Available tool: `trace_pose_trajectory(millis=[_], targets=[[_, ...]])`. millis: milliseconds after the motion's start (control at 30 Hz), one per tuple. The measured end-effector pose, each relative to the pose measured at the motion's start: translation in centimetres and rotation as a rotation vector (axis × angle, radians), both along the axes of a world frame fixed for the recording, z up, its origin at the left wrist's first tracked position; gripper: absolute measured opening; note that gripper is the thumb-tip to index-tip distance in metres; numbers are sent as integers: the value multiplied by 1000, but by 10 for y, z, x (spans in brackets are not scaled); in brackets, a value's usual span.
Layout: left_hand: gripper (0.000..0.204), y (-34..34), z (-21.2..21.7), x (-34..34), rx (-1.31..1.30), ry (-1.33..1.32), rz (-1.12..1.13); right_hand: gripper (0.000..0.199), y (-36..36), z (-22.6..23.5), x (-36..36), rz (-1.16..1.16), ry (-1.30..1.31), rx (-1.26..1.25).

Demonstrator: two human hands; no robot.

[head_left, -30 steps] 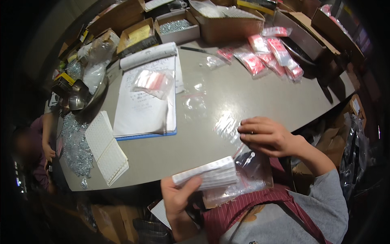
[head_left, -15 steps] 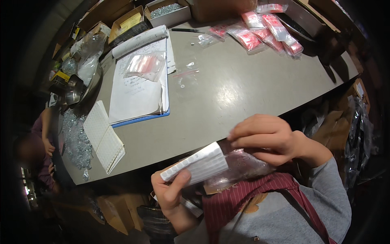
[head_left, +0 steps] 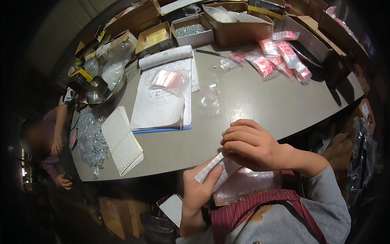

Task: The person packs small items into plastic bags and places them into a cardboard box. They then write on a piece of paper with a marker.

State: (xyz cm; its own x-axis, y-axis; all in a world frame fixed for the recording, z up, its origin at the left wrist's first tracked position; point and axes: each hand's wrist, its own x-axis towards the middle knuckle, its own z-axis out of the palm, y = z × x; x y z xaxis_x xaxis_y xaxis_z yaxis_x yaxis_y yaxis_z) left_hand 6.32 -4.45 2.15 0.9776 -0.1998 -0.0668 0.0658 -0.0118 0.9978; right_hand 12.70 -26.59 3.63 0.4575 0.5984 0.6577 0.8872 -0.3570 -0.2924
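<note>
At the near edge of the table my left hand [head_left: 203,185] grips a sheet of white round stickers [head_left: 209,168], its thumb lying along the top face. Over the sheet's far end, my right hand [head_left: 254,145] has its fingers curled together. Whatever its fingertips pinch is hidden. Below both hands, a clear plastic bag [head_left: 252,181] lies on my lap against a striped maroon apron [head_left: 260,203]. A small clear zip bag [head_left: 209,103] rests flat on the table beyond my hands.
A clipboard of papers [head_left: 160,107] bears a bag of smaller bags [head_left: 170,81]. Left are a folded booklet [head_left: 118,132], a heap of metal parts [head_left: 90,136] and a metal scoop [head_left: 96,90]. Red-and-white packets [head_left: 264,65] lie far right. A co-worker's hand [head_left: 63,181] shows at left.
The view has shifted, so the table's things sit further right and lower. My right hand has closed in over the sticker sheet's end, and the sheet is more steeply tilted.
</note>
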Motion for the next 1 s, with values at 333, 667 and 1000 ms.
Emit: trace_pose_trajectory(millis=[333, 667, 1000], targets=[[28, 1, -18, 40, -8, -110, -1, 25, -9, -4, 47, 113, 316, -37], [29, 9, -17, 54, 30, -51, -42, 14, 2, 0, 115, -175, 171, -94], [31, 12, -8, 56, -227, 47, -13, 18, -15, -25, 111, -15, -119, -346]])
